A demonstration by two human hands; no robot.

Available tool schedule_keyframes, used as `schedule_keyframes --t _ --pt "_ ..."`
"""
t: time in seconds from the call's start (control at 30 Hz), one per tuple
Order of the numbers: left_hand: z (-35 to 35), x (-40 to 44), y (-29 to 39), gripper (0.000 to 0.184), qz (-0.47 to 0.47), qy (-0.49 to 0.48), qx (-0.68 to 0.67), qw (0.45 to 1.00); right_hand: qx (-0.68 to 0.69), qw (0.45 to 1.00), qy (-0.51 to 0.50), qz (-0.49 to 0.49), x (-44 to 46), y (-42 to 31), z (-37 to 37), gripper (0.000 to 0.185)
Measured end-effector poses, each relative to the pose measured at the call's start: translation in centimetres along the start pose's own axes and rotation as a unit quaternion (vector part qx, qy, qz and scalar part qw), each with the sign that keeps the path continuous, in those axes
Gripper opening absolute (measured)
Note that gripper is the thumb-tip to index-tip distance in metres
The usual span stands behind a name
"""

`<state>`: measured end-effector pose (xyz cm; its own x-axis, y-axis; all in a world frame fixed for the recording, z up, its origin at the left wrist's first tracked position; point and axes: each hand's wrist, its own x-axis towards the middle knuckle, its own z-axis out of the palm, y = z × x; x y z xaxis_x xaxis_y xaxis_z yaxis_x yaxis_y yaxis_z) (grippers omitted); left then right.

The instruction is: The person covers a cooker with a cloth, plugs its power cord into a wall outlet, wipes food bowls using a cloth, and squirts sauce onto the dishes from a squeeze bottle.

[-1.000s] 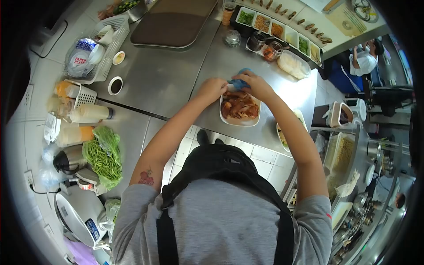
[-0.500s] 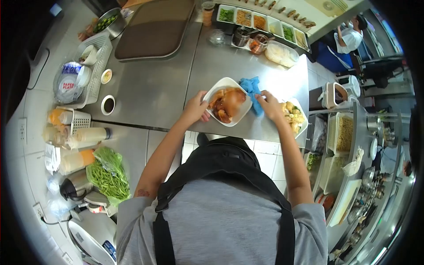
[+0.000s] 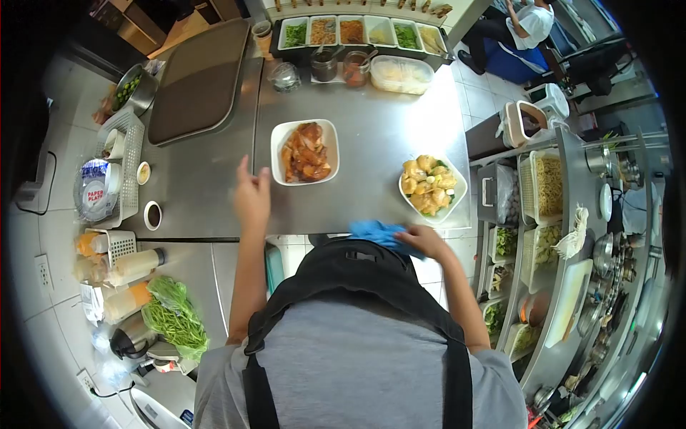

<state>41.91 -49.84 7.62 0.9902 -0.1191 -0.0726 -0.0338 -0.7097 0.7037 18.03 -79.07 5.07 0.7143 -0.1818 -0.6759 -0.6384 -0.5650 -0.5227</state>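
My left hand point(image 3: 253, 191) is over the steel counter with fingers apart and nothing in it, just left of a white bowl point(image 3: 276, 171) of glazed brown meat point(image 3: 307, 154). My right hand point(image 3: 423, 241) grips a blue cloth point(image 3: 379, 233) at the counter's front edge, close to my apron. To the right, a second white bowl point(image 3: 457, 199) holds pale yellow pieces with greens point(image 3: 429, 184). Neither hand touches a bowl.
A brown tray point(image 3: 196, 82) lies at the back left. Topping containers point(image 3: 351, 31), jars point(image 3: 324, 66) and a lidded tub point(image 3: 401, 74) line the back. A sauce cup point(image 3: 153, 215) stands left. A person point(image 3: 532, 23) sits at the upper right.
My left hand has let go of the meat bowl, which now rests on the counter farther left. My right hand has drawn the blue cloth back to the front edge. The view has shifted.
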Motion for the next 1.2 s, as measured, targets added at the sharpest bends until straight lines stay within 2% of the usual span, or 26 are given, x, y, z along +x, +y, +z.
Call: schedule_keyframes --t 0.07,0.17,0.23,0.3,0.37,0.43,0.47,0.5,0.57,0.6,0.67,0.7,0.73,0.77,0.8,0.83,0.87,0.93,0.97,1.0,1.03,1.13,1.2 --pt "-0.5 -0.9 2.2 0.029 0.039 0.056 -0.01 0.998 0.054 0.997 0.024 0.044 -2.7 6.3 -3.7 0.051" --pt "4.6 -3.4 4.3 0.024 0.114 -0.08 -0.129 0.982 0.121 0.985 0.105 0.055 -4.8 11.4 -9.5 0.039" --pt "8.9 -5.6 5.2 0.022 0.06 -0.215 -0.204 0.953 0.039 0.985 0.147 0.083 -3.9 12.0 -13.4 0.041" --pt "12.2 -7.3 7.2 0.025 0.019 -0.291 -0.227 0.929 0.068 0.971 0.23 0.002 -2.2 10.3 -16.4 0.04" --pt "14.8 -8.2 8.4 0.037 -0.045 -0.382 -0.247 0.89 0.086 0.954 0.281 -0.057 0.0 6.7 -19.3 0.04" --pt "16.3 -9.4 10.0 0.047 -0.131 -0.422 -0.283 0.851 0.045 0.945 0.304 -0.113 1.8 2.0 -21.3 0.042" --pt "16.9 -9.9 10.6 0.052 -0.173 -0.438 -0.303 0.828 0.037 0.943 0.296 -0.147 3.8 0.7 -21.5 0.039" --pt "17.6 -10.5 11.0 0.055 -0.176 -0.429 -0.311 0.83 0.029 0.941 0.286 -0.18 5.9 -0.2 -21.7 0.037" --pt "19.3 -11.4 10.8 0.062 -0.182 -0.402 -0.333 0.834 0.043 0.966 0.165 -0.197 10.7 -0.8 -21.2 0.042" --pt "20.5 -11.6 10.0 0.059 -0.195 -0.382 -0.337 0.838 0.001 0.961 0.152 -0.229 12.2 -0.8 -20.6 0.042" --pt "20.9 -11.4 9.6 0.058 -0.186 -0.408 -0.358 0.819 -0.067 0.943 0.119 -0.303 16.4 1.5 -18.9 0.044" --pt "20.5 -11.2 9.2 0.058 -0.182 -0.407 -0.373 0.814 -0.156 0.952 0.048 -0.261 15.2 0.3 -19.0 0.044" --pt "20.2 -11.6 8.9 0.056 -0.191 -0.388 -0.411 0.803 -0.149 0.952 -0.041 -0.266 15.2 1.1 -19.1 0.044" --pt "19.8 -12.3 8.4 0.055 -0.196 -0.36 -0.45 0.794 -0.123 0.938 -0.076 -0.316 16.0 2.6 -18.8 0.043" --pt "19.5 -12.8 7.5 0.052 -0.177 -0.359 -0.47 0.787 -0.065 0.954 -0.111 -0.269 11.8 0.2 -18.8 0.042" --pt "18.9 -12.9 7.0 0.051 -0.17 -0.383 -0.493 0.763 0.038 0.942 -0.151 -0.298 12.3 1.4 -18.6 0.046" --pt "19.3 -13.7 6.9 0.045 -0.169 -0.381 -0.5 0.759 0.017 0.952 -0.162 -0.258 7.7 -1.7 -18.5 0.051" --pt "21.9 -14.3 7.8 0.042 -0.154 -0.401 -0.509 0.746 -0.01 0.942 -0.135 -0.307 9.2 2.2 -18.9 0.052" --pt "22.0 -13.8 7.8 0.046 -0.143 -0.425 -0.507 0.736 -0.234 0.857 -0.068 -0.454 12.9 5.0 -19.9 0.046" --pt "20.7 -13.4 8.3 0.047 -0.162 -0.397 -0.487 0.761 -0.026 0.931 -0.112 -0.346 13.0 4.7 -19.2 0.043" --pt "19.4 -12.9 9.1 0.048 -0.183 -0.378 -0.463 0.781 0.182 0.951 -0.146 -0.202 12.7 4.8 -18.2 0.041" --pt "16.7 -11.3 9.7 0.047 -0.24 -0.342 -0.443 0.793 0.183 0.951 -0.15 -0.199 14.0 3.9 -17.7 0.041" --pt "16.5 -9.9 8.6 0.044 -0.215 -0.313 -0.433 0.818 0.167 0.961 -0.114 -0.189 13.6 1.4 -16.1 0.041"
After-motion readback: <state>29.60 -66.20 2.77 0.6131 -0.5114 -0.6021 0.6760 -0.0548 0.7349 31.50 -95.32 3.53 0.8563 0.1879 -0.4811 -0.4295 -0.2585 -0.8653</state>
